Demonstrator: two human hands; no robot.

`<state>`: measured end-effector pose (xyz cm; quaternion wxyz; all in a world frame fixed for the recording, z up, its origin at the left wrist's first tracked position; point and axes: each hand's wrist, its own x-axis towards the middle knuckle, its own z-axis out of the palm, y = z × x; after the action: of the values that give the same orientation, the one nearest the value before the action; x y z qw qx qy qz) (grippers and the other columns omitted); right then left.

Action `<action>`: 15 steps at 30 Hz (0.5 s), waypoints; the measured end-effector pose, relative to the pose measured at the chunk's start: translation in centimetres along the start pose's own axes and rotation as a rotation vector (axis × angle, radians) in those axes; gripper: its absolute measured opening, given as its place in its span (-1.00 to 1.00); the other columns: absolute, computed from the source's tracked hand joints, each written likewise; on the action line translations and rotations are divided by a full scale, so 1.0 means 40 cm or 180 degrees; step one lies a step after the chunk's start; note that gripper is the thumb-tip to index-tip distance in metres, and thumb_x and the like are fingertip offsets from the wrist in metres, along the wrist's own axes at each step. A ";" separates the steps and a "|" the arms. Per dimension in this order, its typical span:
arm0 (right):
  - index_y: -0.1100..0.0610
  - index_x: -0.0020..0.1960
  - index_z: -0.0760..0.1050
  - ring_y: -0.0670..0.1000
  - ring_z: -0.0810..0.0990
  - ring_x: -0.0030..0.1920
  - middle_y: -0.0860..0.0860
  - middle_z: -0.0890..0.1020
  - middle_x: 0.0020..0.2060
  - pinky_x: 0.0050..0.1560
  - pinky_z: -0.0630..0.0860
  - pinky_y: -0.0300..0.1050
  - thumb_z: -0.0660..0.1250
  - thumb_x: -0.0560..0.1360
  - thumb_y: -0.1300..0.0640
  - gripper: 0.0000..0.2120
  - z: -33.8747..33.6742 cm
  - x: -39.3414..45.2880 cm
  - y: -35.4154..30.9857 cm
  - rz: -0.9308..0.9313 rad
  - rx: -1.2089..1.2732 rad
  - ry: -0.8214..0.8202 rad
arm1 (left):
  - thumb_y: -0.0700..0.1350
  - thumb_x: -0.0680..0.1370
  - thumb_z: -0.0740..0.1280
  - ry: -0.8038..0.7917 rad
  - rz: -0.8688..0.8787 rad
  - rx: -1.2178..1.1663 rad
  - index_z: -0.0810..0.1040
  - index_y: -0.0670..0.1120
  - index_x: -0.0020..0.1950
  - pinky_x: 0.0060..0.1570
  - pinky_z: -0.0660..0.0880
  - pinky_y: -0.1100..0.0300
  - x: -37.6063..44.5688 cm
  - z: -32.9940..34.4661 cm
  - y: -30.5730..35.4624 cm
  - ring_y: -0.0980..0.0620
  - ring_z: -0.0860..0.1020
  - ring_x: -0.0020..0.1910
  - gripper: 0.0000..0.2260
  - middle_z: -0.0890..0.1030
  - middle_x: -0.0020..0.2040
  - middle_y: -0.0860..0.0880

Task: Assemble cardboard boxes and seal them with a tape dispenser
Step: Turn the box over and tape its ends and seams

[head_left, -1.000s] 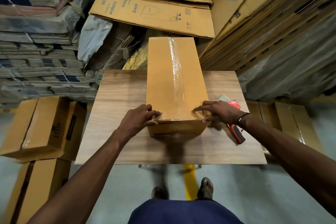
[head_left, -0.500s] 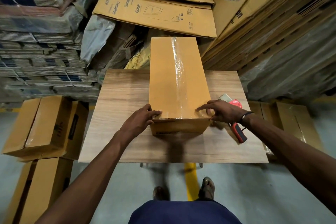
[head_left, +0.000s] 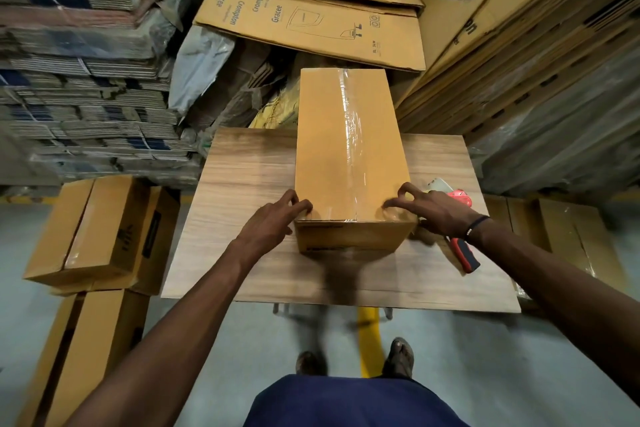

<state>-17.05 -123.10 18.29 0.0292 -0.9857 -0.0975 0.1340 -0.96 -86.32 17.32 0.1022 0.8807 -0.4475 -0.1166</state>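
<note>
At the near end of the taped box [head_left: 349, 146] on the counter [head_left: 242, 204], both hands [head_left: 273, 222] [head_left: 433, 210] have shifted from pressing flat to fingers curling at its corners, holding nothing firmly yet, which suggests sealing is finished and lifting comes next.

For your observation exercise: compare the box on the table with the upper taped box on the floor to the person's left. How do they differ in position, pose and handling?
The box on the table rests on the wooden table; the floor box sits atop another carton. The table box lies level, the floor box tilted. The left hand and right hand touch the table box; nothing touches the floor box. Both are brown cardboard, with clear tape along the seam.
</note>
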 end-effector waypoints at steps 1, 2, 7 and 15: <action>-0.25 0.58 0.08 0.10 0.63 -0.06 0.09 0.29 0.46 0.01 0.65 0.03 0.50 0.51 0.25 -0.12 0.005 0.004 -0.005 0.0006 0.0035 0.0029 | -0.40 0.43 0.48 0.0011 0.0017 0.0059 0.39 0.13 0.30 -0.25 0.57 -0.08 0.007 0.000 0.009 -0.06 0.57 -0.24 -0.38 0.36 0.16 0.04; -0.24 0.58 0.09 0.11 0.63 -0.05 0.09 0.29 0.45 0.02 0.65 0.05 0.48 0.52 0.26 -0.14 0.007 0.005 -0.011 0.0029 0.0109 0.0036 | -0.40 0.43 0.47 0.0017 0.0022 0.0116 0.38 0.10 0.26 -0.28 0.55 -0.10 0.013 0.002 0.019 -0.10 0.54 -0.28 -0.43 0.36 0.13 0.01; -0.24 0.55 0.21 0.15 0.59 0.13 0.05 0.29 0.45 0.19 0.58 0.08 0.49 0.51 0.30 -0.19 0.009 0.000 -0.026 0.0319 0.0564 0.0055 | -0.49 0.38 0.35 0.0016 -0.0271 0.0275 0.28 0.00 0.26 -0.37 0.38 -0.08 0.038 0.024 0.064 -0.19 0.43 -0.34 -0.40 0.34 0.10 -0.11; -0.21 0.45 0.41 0.18 0.55 0.19 0.04 0.37 0.37 0.26 0.54 0.13 0.46 0.52 0.31 -0.35 -0.005 0.010 -0.044 0.0572 0.0968 0.0050 | -0.46 0.47 0.37 -0.0072 -0.0553 0.0575 0.21 -0.08 0.51 -0.21 0.33 0.00 0.049 0.012 0.121 -0.28 0.58 -0.03 -0.30 0.37 0.26 -0.22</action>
<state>-16.96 -121.29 18.52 0.1665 -0.9757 0.0127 0.1416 -3.68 -90.72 18.03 0.0069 0.9205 -0.3792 -0.0942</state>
